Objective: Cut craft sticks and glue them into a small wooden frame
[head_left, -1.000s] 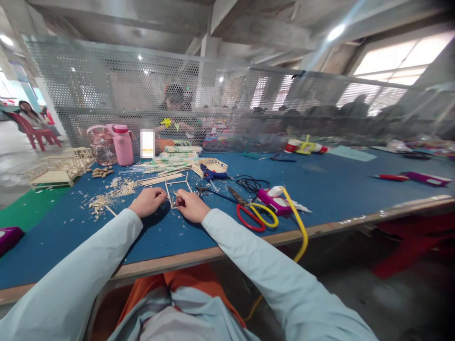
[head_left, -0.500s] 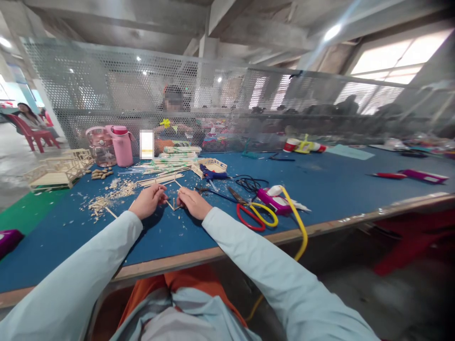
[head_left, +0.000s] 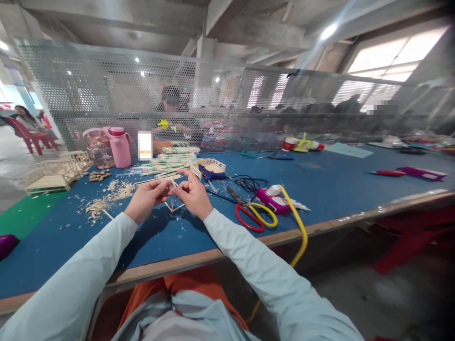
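My left hand (head_left: 145, 199) and my right hand (head_left: 195, 194) meet over the blue table. The left thumb and fingers are pinched together, and whatever lies between them is too small to make out. My right hand has its thumb and fingertips drawn in against the left fingertips, with the index finger raised and bent; what it grips is hidden. Just below the fingers shows a small frame of thin wooden sticks (head_left: 172, 208), its near corner pointing at me, with the rest partly covered by my hands. Behind my right hand lies a blue glue gun (head_left: 211, 173).
Scissors (head_left: 254, 215), a purple power strip (head_left: 273, 201) and a yellow cable (head_left: 296, 220) lie to the right. Wood scraps (head_left: 113, 196), peanuts (head_left: 99, 175), finished stick models (head_left: 53, 175) and a pink bottle (head_left: 121, 149) stand left. Bundled sticks (head_left: 170, 163) lie behind.
Both hands have risen off the stick frame's sides and come together above it. My right index finger has lifted, and more of the frame's near corner shows.
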`<control>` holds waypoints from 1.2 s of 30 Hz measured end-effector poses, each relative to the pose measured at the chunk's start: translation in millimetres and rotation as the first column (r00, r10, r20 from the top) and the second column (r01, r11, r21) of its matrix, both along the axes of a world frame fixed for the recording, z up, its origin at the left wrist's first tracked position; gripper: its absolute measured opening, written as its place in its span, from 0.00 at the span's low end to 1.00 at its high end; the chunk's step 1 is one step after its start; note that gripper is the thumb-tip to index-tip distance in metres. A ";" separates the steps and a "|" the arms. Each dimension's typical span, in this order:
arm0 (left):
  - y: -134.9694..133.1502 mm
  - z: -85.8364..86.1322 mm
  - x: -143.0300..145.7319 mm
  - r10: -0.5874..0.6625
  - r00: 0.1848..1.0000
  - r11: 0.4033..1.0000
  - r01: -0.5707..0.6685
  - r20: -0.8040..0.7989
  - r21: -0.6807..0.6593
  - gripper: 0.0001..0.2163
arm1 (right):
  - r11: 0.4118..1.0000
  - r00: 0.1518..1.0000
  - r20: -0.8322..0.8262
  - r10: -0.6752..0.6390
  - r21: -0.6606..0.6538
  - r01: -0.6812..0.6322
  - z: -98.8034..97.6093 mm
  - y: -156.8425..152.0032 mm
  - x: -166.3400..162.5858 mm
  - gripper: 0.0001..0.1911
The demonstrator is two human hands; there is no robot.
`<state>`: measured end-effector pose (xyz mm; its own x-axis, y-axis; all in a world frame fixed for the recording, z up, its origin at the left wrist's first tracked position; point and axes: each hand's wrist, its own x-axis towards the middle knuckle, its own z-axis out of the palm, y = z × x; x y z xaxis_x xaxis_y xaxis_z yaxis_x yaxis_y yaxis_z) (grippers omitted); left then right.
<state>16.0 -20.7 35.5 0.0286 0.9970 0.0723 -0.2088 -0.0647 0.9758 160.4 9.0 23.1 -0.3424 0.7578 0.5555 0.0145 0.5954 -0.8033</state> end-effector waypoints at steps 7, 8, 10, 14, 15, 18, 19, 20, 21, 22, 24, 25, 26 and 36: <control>-3.7 -3.2 -1.0 -0.138 0.990 0.990 0.138 -0.025 0.001 0.15 | 0.999 0.999 0.045 -0.001 0.047 -0.001 -0.1 -6.7 0.4 0.28; -4.1 -3.2 -0.7 -0.154 0.988 0.988 0.154 -0.014 -0.004 0.15 | 0.999 0.999 0.044 0.010 0.037 -0.012 -0.3 -7.1 0.2 0.28; -4.7 -3.5 -0.8 -0.183 0.983 0.983 0.183 -0.001 -0.012 0.16 | 0.999 0.999 0.036 0.040 -0.002 -0.040 -1.1 -7.3 -0.3 0.30; -5.1 -5.5 -2.4 -0.262 0.965 0.964 0.262 0.000 -0.032 0.15 | 0.988 0.992 0.021 0.123 -0.098 -0.121 -3.0 -6.6 -0.2 0.35; -5.1 -5.8 -2.8 -0.270 0.963 0.962 0.270 0.003 -0.035 0.14 | 0.985 0.990 0.027 0.137 -0.107 -0.133 -3.4 -6.6 0.6 0.35; -5.6 -4.9 -4.0 -0.247 0.969 0.968 0.248 0.027 -0.038 0.13 | 0.991 0.987 0.094 0.128 -0.042 -0.125 -3.7 -7.0 4.6 0.35; -5.8 -4.2 -4.5 -0.231 0.972 0.972 0.233 0.038 -0.043 0.14 | 0.994 0.985 0.134 0.107 0.010 -0.109 -3.7 -7.1 6.3 0.34; -6.0 -3.4 -5.1 -0.217 0.975 0.974 0.219 0.045 -0.052 0.14 | 0.993 0.982 0.174 0.076 0.072 -0.090 -3.7 -7.1 7.9 0.33; -6.0 -2.9 -5.7 -0.206 0.978 0.976 0.208 0.043 -0.062 0.15 | 0.989 0.977 0.209 0.039 0.134 -0.068 -3.6 -7.0 9.4 0.32; -6.0 -2.8 -6.4 -0.200 0.979 0.977 0.201 0.029 -0.072 0.15 | 0.980 0.973 0.233 -0.003 0.194 -0.043 -3.6 -6.6 10.6 0.32; -5.6 -3.9 -7.5 -0.200 0.980 0.977 0.197 -0.023 -0.086 0.15 | 0.955 0.963 0.254 -0.084 0.297 0.005 -3.6 -5.1 12.4 0.30; -5.4 -4.9 -7.8 -0.209 0.977 0.975 0.204 -0.051 -0.090 0.15 | 0.940 0.959 0.261 -0.114 0.340 0.020 -3.6 -4.1 13.0 0.29; -5.2 -5.9 -7.9 -0.223 0.972 0.972 0.216 -0.075 -0.091 0.15 | 0.925 0.952 0.272 -0.138 0.379 0.026 -3.6 -3.0 13.5 0.27; -10.4 -2.3 -2.4 -0.212 0.954 0.977 0.208 -0.211 -0.045 0.20 | 0.879 0.908 0.349 -0.231 0.475 0.041 -6.0 -2.4 14.7 0.20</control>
<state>13.6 -31.1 33.2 0.2498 0.9681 0.0194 -0.0018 -0.0195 0.9998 175.1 6.7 17.1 -0.5116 0.5134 0.6890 0.3721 0.8551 -0.3609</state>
